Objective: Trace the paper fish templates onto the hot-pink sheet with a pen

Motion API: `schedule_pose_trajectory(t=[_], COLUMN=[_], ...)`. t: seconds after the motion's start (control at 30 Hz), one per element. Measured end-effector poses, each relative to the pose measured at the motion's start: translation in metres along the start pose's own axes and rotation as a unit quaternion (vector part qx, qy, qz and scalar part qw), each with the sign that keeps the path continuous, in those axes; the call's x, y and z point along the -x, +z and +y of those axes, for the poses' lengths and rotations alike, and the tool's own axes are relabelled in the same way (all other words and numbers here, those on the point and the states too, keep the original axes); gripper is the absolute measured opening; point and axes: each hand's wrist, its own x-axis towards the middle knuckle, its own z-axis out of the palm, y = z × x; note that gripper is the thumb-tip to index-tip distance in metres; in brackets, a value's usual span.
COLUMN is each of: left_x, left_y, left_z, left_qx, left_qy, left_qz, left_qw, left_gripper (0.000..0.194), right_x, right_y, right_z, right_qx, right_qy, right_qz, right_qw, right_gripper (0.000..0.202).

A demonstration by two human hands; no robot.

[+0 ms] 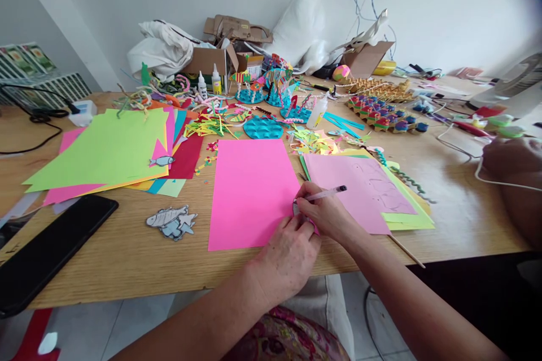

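A bright pink sheet (pixel 254 194) lies on the wooden table in front of me. My right hand (pixel 324 211) is closed around a pen (pixel 328 193) with a clear barrel and dark end, over the sheet's lower right corner. Just below it, my left hand (pixel 294 245) presses a small greyish cutout (pixel 296 210) onto that corner; the fingers hide most of the cutout. Left of the sheet are grey paper fish cutouts (pixel 171 221). To the right, a pale pink sheet (pixel 358 189) with faint drawn outlines rests on yellow and green paper.
A black phone (pixel 57 251) lies at the left, below stacked coloured paper (pixel 101 146). Behind are paper scraps (pixel 315 140), glue bottles (pixel 317 113), blue decorated pieces (pixel 263 128) and painted egg cartons (pixel 385 115). Another person's arm (pixel 514 180) is at the right edge.
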Motion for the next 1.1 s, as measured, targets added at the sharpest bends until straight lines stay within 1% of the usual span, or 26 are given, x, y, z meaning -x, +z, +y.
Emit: schedule_pose_trajectory(t=[0.13, 0.27, 0.43, 0.57, 0.67, 0.87, 1.1], left_x=[0.0, -0.001, 0.0, 0.0, 0.001, 0.0, 0.0], left_y=[0.002, 0.004, 0.005, 0.004, 0.004, 0.001, 0.0], left_z=[0.0, -0.001, -0.002, -0.002, -0.003, -0.003, -0.002], left_qx=[-0.001, 0.003, 0.004, 0.011, 0.018, 0.026, 0.032], left_qy=[0.0, 0.002, 0.006, -0.002, -0.003, -0.004, -0.007], left_qz=[0.007, 0.007, 0.01, 0.009, 0.011, 0.004, 0.012], left_qw=[1.0, 1.0, 1.0, 1.0, 1.0, 1.0, 0.999], left_gripper=[0.021, 0.016, 0.013, 0.016, 0.017, 0.018, 0.018], right_x=[-0.001, 0.002, 0.005, 0.003, 0.001, 0.001, -0.001], right_y=[-0.004, -0.017, -0.026, -0.022, -0.019, -0.018, -0.015], right_z=[0.0, -0.002, -0.006, -0.003, -0.001, 0.001, 0.013], right_qx=[-0.038, -0.091, -0.051, -0.056, -0.077, -0.095, -0.083], right_qy=[0.007, 0.002, -0.02, -0.029, -0.021, -0.003, -0.037], right_qz=[0.007, 0.015, -0.021, -0.069, -0.087, -0.103, -0.096], right_qw=[0.999, 0.996, 0.998, 0.996, 0.993, 0.99, 0.991], right_gripper=[0.007, 0.004, 0.003, 0.004, 0.005, 0.004, 0.007])
